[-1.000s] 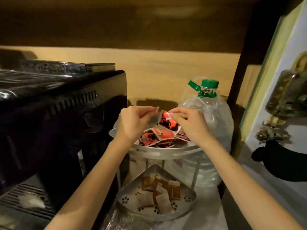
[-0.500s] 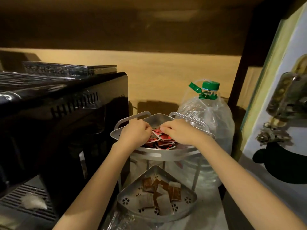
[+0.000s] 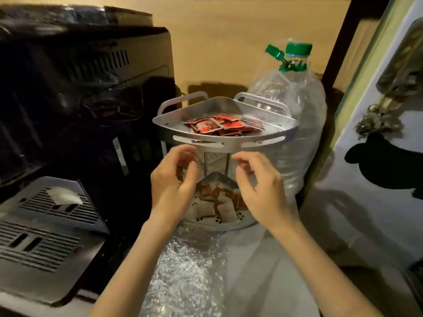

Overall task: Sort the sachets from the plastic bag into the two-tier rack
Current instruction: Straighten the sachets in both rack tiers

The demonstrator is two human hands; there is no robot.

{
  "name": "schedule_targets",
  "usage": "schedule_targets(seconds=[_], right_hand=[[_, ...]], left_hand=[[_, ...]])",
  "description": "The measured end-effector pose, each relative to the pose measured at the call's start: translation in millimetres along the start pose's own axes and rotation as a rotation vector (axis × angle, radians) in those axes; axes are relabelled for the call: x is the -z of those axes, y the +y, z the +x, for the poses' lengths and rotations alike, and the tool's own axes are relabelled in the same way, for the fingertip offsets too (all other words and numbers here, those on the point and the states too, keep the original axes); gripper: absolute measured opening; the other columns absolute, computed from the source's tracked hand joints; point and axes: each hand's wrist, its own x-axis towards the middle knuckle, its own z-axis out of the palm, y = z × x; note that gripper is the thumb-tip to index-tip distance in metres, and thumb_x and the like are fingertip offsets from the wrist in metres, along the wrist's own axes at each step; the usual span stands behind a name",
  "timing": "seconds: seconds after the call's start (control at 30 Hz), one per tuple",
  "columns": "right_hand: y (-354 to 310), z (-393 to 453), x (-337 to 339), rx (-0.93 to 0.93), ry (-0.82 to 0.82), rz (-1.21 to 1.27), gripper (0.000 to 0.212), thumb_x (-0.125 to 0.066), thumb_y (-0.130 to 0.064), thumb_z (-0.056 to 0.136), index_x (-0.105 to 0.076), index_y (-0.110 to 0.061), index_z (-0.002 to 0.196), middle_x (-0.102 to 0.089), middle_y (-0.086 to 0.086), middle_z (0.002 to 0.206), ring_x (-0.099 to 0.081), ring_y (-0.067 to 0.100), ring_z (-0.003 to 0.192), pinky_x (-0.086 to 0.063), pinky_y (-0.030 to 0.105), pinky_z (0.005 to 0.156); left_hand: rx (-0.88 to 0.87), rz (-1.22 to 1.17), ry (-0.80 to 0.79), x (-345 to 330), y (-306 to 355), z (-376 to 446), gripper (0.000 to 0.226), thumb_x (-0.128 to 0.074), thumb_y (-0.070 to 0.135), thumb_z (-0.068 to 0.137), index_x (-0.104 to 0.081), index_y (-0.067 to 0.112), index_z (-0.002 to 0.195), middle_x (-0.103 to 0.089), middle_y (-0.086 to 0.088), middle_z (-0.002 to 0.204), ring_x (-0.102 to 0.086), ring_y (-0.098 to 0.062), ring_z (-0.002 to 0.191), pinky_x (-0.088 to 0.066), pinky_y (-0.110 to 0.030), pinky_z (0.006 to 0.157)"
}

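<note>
Hovered with the left hand (image 3: 171, 186) and the right hand (image 3: 263, 191) just in front of the two-tier rack (image 3: 229, 143), below its upper tier and above the lower one. Kept both loosely curled, fingers apart and thumbs facing the fingertips. Could not tell through the motion blur whether either pinched a sachet. Found the red sachets (image 3: 217, 125) heaped flat in the upper tier and the brown and white sachets (image 3: 219, 202) lying in the lower tier. Saw the crinkled plastic bag (image 3: 183, 271) slumped on the counter just before the rack, under the wrists, with its contents not visible. Judged the sachets light, thin, flexible and probably slick, likely to slide over one another. Judged an edge or corner pinch between thumb and forefinger best, one or a few at a time, with no need to squeeze hard.
</note>
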Motion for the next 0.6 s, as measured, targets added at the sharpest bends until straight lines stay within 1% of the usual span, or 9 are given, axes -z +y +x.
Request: schedule_targets(seconds=[0.07, 0.1, 0.17, 0.23, 0.3, 0.37, 0.47, 0.53, 0.6], right_hand=[[4.2, -36.3, -15.4, -0.044, -0.083, 0.014, 0.024, -0.047, -0.013, 0.085, -0.062, -0.006, 0.104, -0.064, 0.006, 0.098, -0.056, 0.009, 0.092, -0.045, 0.018, 0.08], [7.9, -53.5, -23.3, -0.085, -0.141, 0.021, 0.025, -0.047, -0.013, 0.085, -0.062, -0.005, 0.105, -0.064, 0.007, 0.1, -0.054, 0.009, 0.096, -0.045, 0.019, 0.083], [15.4, -85.7, -37.1, -0.206, -0.289, 0.009, 0.028, -0.049, -0.013, 0.087, -0.059, -0.005, 0.112, -0.061, 0.007, 0.109, -0.051, 0.009, 0.105, -0.044, 0.023, 0.091], [20.9, -117.1, -48.7, -0.335, -0.436, -0.039, 0.033, -0.049, -0.014, 0.09, -0.053, -0.009, 0.122, -0.054, 0.005, 0.122, -0.048, 0.014, 0.115, -0.04, 0.027, 0.099], [23.6, -144.9, -57.0, -0.456, -0.558, -0.063, 0.04, -0.048, -0.021, 0.093, -0.043, -0.01, 0.132, -0.043, 0.004, 0.135, -0.039, 0.017, 0.127, -0.028, 0.024, 0.106], [23.8, -166.5, -62.5, -0.555, -0.666, -0.094, 0.053, -0.047, -0.03, 0.094, -0.031, -0.008, 0.14, -0.028, 0.005, 0.147, -0.025, 0.018, 0.137, -0.018, 0.02, 0.109], [24.8, -193.2, -68.5, -0.705, -0.748, -0.174, 0.079, -0.048, -0.042, 0.091, -0.007, -0.005, 0.146, -0.003, 0.008, 0.157, -0.002, 0.022, 0.144, -0.005, 0.027, 0.114], [25.0, -206.7, -72.9, -0.761, -0.782, -0.287, 0.088, -0.044, -0.051, 0.089, 0.002, -0.003, 0.146, 0.006, 0.009, 0.157, 0.007, 0.023, 0.144, 0.003, 0.031, 0.115], [23.3, -215.6, -77.2, -0.774, -0.784, -0.324, 0.088, -0.04, -0.055, 0.089, 0.002, -0.003, 0.146, 0.006, 0.009, 0.158, 0.008, 0.023, 0.144, 0.003, 0.036, 0.117]], left_hand=[[0.095, 0.086, -0.065, -0.7, -28.4, -27.7, 0.02, -0.055, 0.01, 0.086, -0.059, 0.018, 0.103, -0.061, 0.005, 0.093, -0.056, 0.007, 0.082, -0.042, -0.005, 0.071], [0.141, 0.139, -0.099, -0.8, -42.6, -42.6, 0.02, -0.055, 0.011, 0.086, -0.06, 0.015, 0.105, -0.062, 0.003, 0.097, -0.056, 0.003, 0.084, -0.044, -0.009, 0.074], [0.208, 0.273, -0.181, -0.8, -70.0, -73.3, 0.023, -0.052, 0.013, 0.087, -0.061, 0.011, 0.108, -0.062, -0.004, 0.105, -0.059, -0.013, 0.095, -0.048, -0.026, 0.084], [0.307, 0.387, -0.276, 0.3, -91.0, -103.8, 0.029, -0.052, 0.012, 0.086, -0.059, 0.008, 0.115, -0.06, -0.011, 0.117, -0.055, -0.025, 0.107, -0.041, -0.033, 0.092], [0.447, 0.47, -0.365, 3.7, -105.2, -129.6, 0.042, -0.053, 0.015, 0.087, -0.048, 0.01, 0.128, -0.048, -0.014, 0.133, -0.043, -0.03, 0.121, -0.035, -0.037, 0.099], [0.548, 0.627, -0.488, 8.1, -115.7, -150.0, 0.058, -0.05, 0.026, 0.089, -0.027, 0.015, 0.141, -0.027, -0.013, 0.148, -0.028, -0.032, 0.134, -0.029, -0.043, 0.107], [0.671, 0.757, -0.642, 12.9, -122.9, -172.0, 0.08, -0.045, 0.044, 0.089, 0.0, 0.009, 0.145, 0.002, -0.012, 0.156, -0.003, -0.03, 0.143, -0.01, -0.043, 0.115], [0.663, 0.806, -0.657, 13.3, -122.8, -181.4, 0.086, -0.042, 0.051, 0.088, 0.005, 0.006, 0.144, 0.008, -0.013, 0.156, 0.004, -0.029, 0.143, -0.004, -0.041, 0.115], [0.619, 0.859, -0.635, 11.6, -123.0, -187.8, 0.084, -0.039, 0.054, 0.088, 0.0, 0.007, 0.145, 0.004, -0.015, 0.156, 0.003, -0.029, 0.143, -0.005, -0.043, 0.114]])
